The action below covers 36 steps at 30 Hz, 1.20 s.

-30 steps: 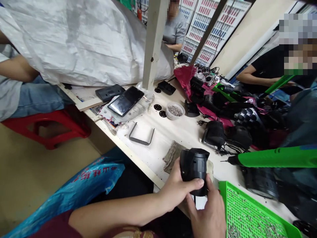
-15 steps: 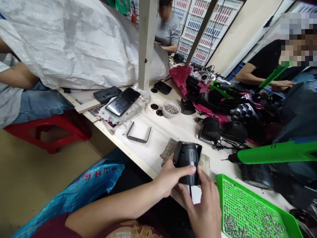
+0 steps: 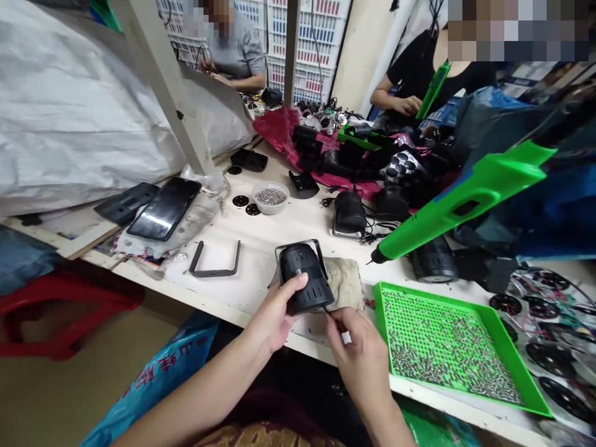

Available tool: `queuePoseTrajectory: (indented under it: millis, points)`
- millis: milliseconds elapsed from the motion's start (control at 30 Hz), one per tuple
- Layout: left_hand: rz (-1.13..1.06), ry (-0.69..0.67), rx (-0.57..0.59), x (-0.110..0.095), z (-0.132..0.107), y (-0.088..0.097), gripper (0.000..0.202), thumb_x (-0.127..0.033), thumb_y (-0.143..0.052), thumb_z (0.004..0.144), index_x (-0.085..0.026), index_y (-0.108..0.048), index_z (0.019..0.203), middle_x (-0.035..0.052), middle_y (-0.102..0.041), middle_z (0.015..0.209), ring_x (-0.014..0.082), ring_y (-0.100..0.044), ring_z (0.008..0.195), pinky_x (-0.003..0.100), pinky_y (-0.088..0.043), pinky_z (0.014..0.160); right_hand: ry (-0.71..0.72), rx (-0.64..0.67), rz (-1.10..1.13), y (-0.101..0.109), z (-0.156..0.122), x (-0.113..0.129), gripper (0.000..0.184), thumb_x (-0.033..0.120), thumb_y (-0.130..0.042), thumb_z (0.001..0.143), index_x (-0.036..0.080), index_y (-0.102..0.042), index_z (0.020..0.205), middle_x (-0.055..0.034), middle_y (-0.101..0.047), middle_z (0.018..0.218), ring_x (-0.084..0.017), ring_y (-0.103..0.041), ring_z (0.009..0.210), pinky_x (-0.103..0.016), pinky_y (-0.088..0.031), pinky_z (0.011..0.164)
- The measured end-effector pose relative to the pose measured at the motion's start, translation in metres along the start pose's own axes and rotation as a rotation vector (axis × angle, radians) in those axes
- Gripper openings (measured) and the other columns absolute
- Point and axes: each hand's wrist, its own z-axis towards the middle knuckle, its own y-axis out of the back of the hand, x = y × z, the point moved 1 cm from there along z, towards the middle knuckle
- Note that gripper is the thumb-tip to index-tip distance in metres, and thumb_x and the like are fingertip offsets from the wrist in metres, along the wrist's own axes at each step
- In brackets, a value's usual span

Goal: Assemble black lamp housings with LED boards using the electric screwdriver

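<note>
My left hand is wrapped round a black ribbed lamp housing, its thumb across the side. A thin metal U-shaped bracket arches over the housing. At the lower end of the housing, my right hand pinches a short dark length that looks like a black cord; most of it is hidden by the fingers. A beige cloth pad lies on the table just behind the hands. To the left, a loose U-shaped bracket rests on the white table.
A green tray of screws sits at the right, below a hanging green electric screwdriver. Behind are a bowl of small metal parts, a phone and several lamp housings. Two people work across the table.
The housing has tilted, and its bracket shows more clearly. My right hand has moved from the housing's side to its lower end. The camera view has turned right.
</note>
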Motion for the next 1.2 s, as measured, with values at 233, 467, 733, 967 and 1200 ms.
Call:
queuePoseTrajectory:
  millis: [233, 467, 733, 967, 1200]
  points:
    - [0.023, -0.013, 0.01, 0.0, 0.001, 0.002, 0.026, -0.024, -0.068, 0.076, -0.013, -0.066, 0.1, 0.0096, -0.072, 0.095, 0.0223, -0.064, 0.093, 0.032, -0.053, 0.08, 0.012, 0.052, 0.073, 0.003, 0.0, -0.005, 0.023, 0.029, -0.046, 0.093, 0.022, -0.057, 0.075, -0.0003, -0.059, 0.068, -0.016, -0.056, 0.066, -0.027, -0.041, 0.063]
    - [0.028, -0.124, 0.081, 0.013, -0.005, 0.008, 0.034, -0.031, -0.077, 0.065, -0.014, -0.067, 0.092, 0.008, -0.072, 0.095, 0.0262, -0.063, 0.101, 0.031, -0.051, 0.082, -0.507, 0.157, 0.88, -0.005, 0.012, -0.007, 0.051, 0.057, -0.057, 0.081, 0.018, -0.058, 0.114, -0.0124, -0.068, 0.112, -0.026, -0.063, 0.106, -0.042, -0.051, 0.089]
    - [0.091, -0.265, 0.242, 0.018, -0.007, 0.009, 0.057, -0.039, -0.079, 0.065, -0.016, -0.061, 0.114, 0.011, -0.07, 0.104, 0.0329, -0.061, 0.108, 0.045, -0.045, 0.096, -0.712, 0.24, 1.195, -0.009, 0.01, 0.002, 0.061, 0.056, -0.071, 0.07, 0.023, -0.058, 0.12, -0.0087, -0.059, 0.132, -0.026, -0.049, 0.127, -0.044, -0.034, 0.11]
    - [0.456, -0.445, 0.359, 0.009, -0.014, 0.008, 0.064, -0.028, -0.081, 0.066, -0.02, -0.054, 0.123, 0.0107, -0.065, 0.119, 0.0321, -0.057, 0.114, 0.044, -0.04, 0.101, -0.351, 0.012, 0.845, 0.014, 0.015, -0.018, 0.059, 0.052, -0.067, 0.077, 0.029, -0.051, 0.129, -0.0083, -0.051, 0.139, -0.028, -0.046, 0.128, -0.049, -0.034, 0.108]
    - [0.719, -0.444, 0.468, 0.021, -0.018, 0.013, 0.085, -0.021, -0.079, 0.061, -0.022, -0.041, 0.136, 0.0112, -0.052, 0.136, 0.0321, -0.048, 0.125, 0.044, -0.035, 0.106, -0.159, 0.249, 0.612, 0.04, 0.073, -0.013, 0.029, 0.05, -0.061, 0.082, 0.024, -0.071, 0.088, -0.0044, -0.069, 0.094, -0.02, -0.062, 0.09, -0.032, -0.047, 0.083]
